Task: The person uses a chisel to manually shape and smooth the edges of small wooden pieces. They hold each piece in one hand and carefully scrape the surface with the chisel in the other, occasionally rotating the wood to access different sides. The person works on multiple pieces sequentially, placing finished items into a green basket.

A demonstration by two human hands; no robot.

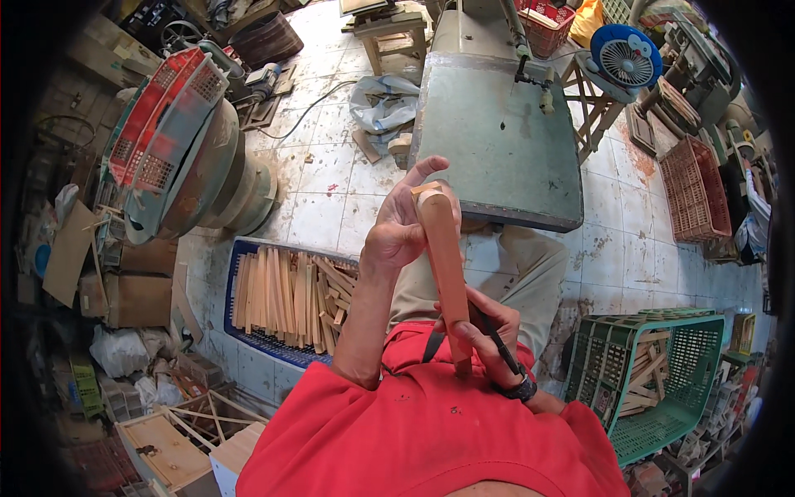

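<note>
One long wooden bar (447,257), flat-faced, smooth and rounded at its far end, slants in front of the red cloth shirt (414,414), its near end close to the fabric. Both hands grip it: the right hand (494,327) near the lower end, thumb pressed on the wood, along with one slim dark object (498,341) whose kind is unclear; the left hand (396,230) at the upper end, index finger stretched out. One black watch (522,387) circles the right wrist. Two plastic crates flank the person: one blue crate (229,300) packed with straight, pale wooden strips (277,290), too overlapped to count, and one green latticed crate (704,373) with more wood pieces (644,377) jumbled inside. Beyond the hands stands one bench (489,132), its grey-green top flat and scuffed. Farther off sits one round blue fan (627,56).
</note>
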